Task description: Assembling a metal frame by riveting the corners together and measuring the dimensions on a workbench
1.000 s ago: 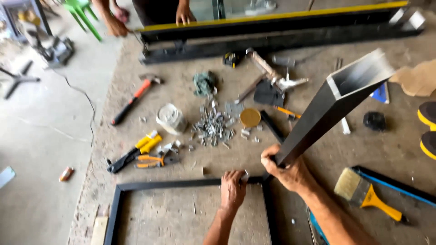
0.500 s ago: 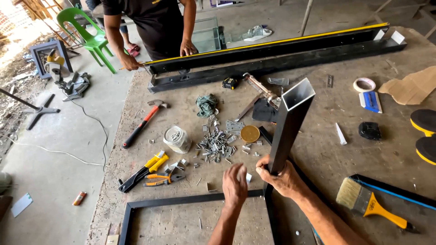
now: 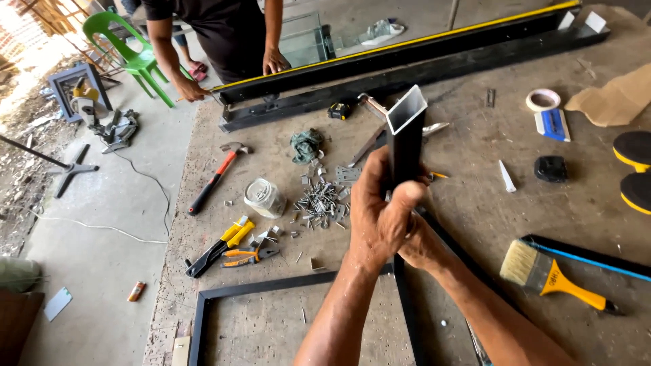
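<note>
Left hand (image 3: 376,220), right hand (image 3: 424,240) — clasped together.

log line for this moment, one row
left hand: grips black metal tube | right hand: grips tube lower | tube: near upright over black frame | nearby: screws, paintbrush

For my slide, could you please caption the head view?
Both hands hold a black metal tube upright over a workbench strewn with tools.

A black rectangular metal tube (image 3: 405,146) stands nearly upright, its open hollow end on top. Both hands (image 3: 390,220) wrap its lower part, just above a flat black frame (image 3: 285,288).
</note>
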